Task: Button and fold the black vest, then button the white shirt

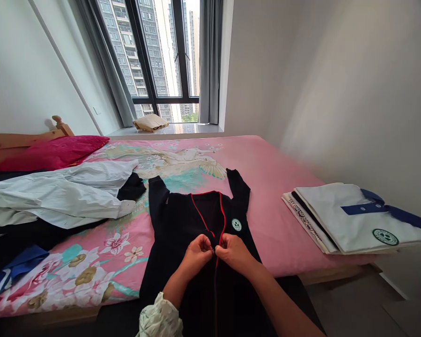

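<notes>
A black cardigan [175, 224] with red trim along its V-neck lies front up, its collar toward the window and its sleeves spread to both sides. A round green-and-white badge [236, 224] sits on its chest. My left hand [198, 252] pinches one front edge near the bottom of the V. Close beside it, my right hand [233, 252] pinches the opposite red-trimmed edge. The fingertips of both hands nearly meet over a small fastening, which they mostly hide. Below them the front edges run together down the middle.
On the pink flowered bed [126, 271], a loose heap of clothes with a white shirt [63, 192] lies at left. A folded stack topped by a white polo shirt [351, 224] rests at right. Behind are a red pillow [56, 152] and a beige folded cloth [150, 122] on the windowsill.
</notes>
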Demonstrator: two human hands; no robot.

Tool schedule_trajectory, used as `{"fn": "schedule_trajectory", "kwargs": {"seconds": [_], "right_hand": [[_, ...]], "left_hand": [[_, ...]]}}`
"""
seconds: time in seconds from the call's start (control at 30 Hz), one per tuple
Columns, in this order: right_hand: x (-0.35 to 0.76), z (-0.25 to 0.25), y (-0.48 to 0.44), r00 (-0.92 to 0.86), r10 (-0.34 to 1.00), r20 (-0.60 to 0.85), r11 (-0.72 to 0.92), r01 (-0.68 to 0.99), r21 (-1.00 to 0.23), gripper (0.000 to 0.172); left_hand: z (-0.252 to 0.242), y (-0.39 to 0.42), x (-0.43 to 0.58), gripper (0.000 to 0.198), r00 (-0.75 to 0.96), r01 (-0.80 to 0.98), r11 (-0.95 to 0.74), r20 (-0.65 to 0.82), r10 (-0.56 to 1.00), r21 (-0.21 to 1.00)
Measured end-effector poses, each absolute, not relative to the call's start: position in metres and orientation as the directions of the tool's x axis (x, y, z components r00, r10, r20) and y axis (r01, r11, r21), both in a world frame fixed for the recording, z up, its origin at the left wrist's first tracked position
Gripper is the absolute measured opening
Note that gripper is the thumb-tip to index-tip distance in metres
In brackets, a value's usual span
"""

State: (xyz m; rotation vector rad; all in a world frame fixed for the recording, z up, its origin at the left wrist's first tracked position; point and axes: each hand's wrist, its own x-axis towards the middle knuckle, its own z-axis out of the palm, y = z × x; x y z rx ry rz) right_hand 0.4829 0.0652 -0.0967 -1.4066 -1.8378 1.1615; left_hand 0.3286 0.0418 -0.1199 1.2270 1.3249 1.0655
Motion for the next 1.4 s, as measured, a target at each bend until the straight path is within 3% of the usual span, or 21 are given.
{"fn": "schedule_trajectory", "kwargs": {"seconds": [0.27, 0.47, 0.7, 0.87, 0.97, 1.03, 1.17, 1.4], "right_hand": [[0.484, -0.13, 0.051, -0.392, 0.902, -0.183, -0.142, 0.132, -0.981, 0.02], [0.485, -0.131, 0.05, -0.421, 0.89, -0.174, -0.158, 0.074, -0.985, 0.025], [0.475, -0.139, 0.048, -0.316, 0.935, -0.159, -0.112, 0.162, -0.98, 0.022], [0.479, -0.14, 0.039, -0.231, 0.968, -0.097, -0.011, 0.348, -0.937, 0.025], [0.485, -0.134, 0.039, -0.291, 0.955, -0.059, 0.046, 0.341, -0.939, 0.033], [0.486, -0.131, 0.042, -0.352, 0.93, -0.107, 0.004, 0.3, -0.954, 0.035], [0.482, -0.129, 0.05, -0.312, 0.934, -0.176, -0.063, 0.342, -0.938, 0.02], [0.472, -0.124, 0.04, -0.254, 0.967, 0.014, 0.157, 0.555, -0.817, 0.004]], "left_hand": [[-0.132, 0.037, 0.321, 0.025, 0.098, -0.108, 0.23, -0.22, 0.97, 0.967], [-0.127, 0.037, 0.317, 0.031, 0.153, -0.167, 0.254, -0.229, 0.961, 0.953], [-0.129, 0.035, 0.314, 0.028, 0.188, -0.213, 0.247, -0.208, 0.96, 0.945], [-0.13, 0.035, 0.313, 0.026, 0.186, -0.23, 0.245, -0.205, 0.961, 0.942], [-0.134, 0.036, 0.313, 0.026, 0.18, -0.238, 0.24, -0.2, 0.963, 0.941], [-0.136, 0.037, 0.312, 0.026, 0.176, -0.233, 0.243, -0.205, 0.963, 0.942], [-0.136, 0.037, 0.311, 0.024, 0.17, -0.183, 0.237, -0.207, 0.964, 0.954], [-0.13, 0.035, 0.315, 0.024, 0.163, -0.128, 0.235, -0.214, 0.963, 0.963]]}}
